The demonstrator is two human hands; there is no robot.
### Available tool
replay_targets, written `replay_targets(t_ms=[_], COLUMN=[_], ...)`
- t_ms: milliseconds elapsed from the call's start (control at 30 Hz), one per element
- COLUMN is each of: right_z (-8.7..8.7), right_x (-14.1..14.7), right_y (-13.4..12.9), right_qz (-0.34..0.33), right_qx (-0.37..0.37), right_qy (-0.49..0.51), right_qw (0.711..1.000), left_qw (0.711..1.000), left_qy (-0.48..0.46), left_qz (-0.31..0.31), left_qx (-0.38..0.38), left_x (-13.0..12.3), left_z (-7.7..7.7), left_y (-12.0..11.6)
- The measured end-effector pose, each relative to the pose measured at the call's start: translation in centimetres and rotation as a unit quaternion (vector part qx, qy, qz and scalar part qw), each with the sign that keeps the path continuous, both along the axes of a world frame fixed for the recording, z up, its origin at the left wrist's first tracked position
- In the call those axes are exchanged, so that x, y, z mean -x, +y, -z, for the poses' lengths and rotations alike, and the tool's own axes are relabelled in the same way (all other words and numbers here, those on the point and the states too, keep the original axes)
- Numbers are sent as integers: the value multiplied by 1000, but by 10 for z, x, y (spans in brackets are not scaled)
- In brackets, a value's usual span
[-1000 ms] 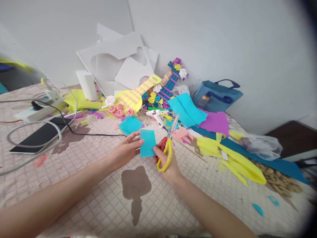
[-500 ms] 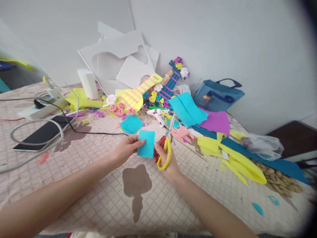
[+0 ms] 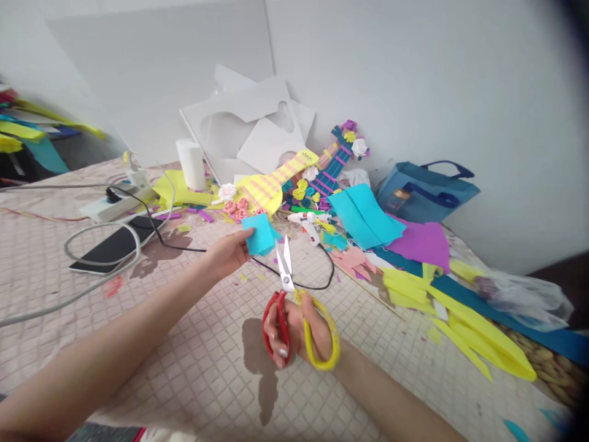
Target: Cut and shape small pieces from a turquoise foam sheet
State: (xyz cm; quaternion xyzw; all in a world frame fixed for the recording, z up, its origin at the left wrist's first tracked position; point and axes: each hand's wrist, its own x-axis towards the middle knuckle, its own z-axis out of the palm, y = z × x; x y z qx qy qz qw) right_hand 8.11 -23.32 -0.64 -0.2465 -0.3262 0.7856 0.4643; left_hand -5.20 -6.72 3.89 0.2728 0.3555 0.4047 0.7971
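Observation:
My left hand (image 3: 232, 252) pinches a turquoise paper rectangle (image 3: 257, 233) at its left edge, thumb on top. More turquoise paper (image 3: 276, 236) peeks out beneath it; whether the two touch I cannot tell. My right hand (image 3: 298, 328) has its fingers through the loops of a pair of scissors (image 3: 286, 279), one handle red and the other yellow. The blades point away from me, slightly parted, with nothing between them. Just beyond the blades lies a white glue gun (image 3: 309, 228) with a black cord.
Behind stand a yellow paper guitar (image 3: 260, 193), a dark blue one (image 3: 334, 169) with paper flowers, and white board offcuts (image 3: 264, 144). A power strip (image 3: 117, 205) and black tablet (image 3: 119, 242) lie left. Turquoise sheets (image 3: 365, 215), yellow strips (image 3: 483, 325) and a blue bag (image 3: 423, 193) are right.
My left hand has carried the turquoise rectangle up and away, over to the other turquoise pieces. My right hand has drawn back toward me, and the scissor blades have spread. The view has shifted left.

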Motion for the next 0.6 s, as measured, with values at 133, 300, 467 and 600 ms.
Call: replay_targets(t_ms=[133,300,467,600], right_z=[1,4,8,8], right_x=[-1,0,0,-1], right_y=[-1,0,1,1], right_qz=[-65,-65,-41,-39], right_qx=[2,8,21,24], right_qy=[-12,-14,-8,-15], right_qw=[998,998,999,999], left_qw=[1000,1000,1000,1000], left_qy=[-13,-18,-16,-14], left_qz=[-9,-7,-1,0], left_qx=[1,3,-1,1], left_x=[2,3,3,2], left_z=[-2,-3,-4,-2], left_y=[2,3,3,3])
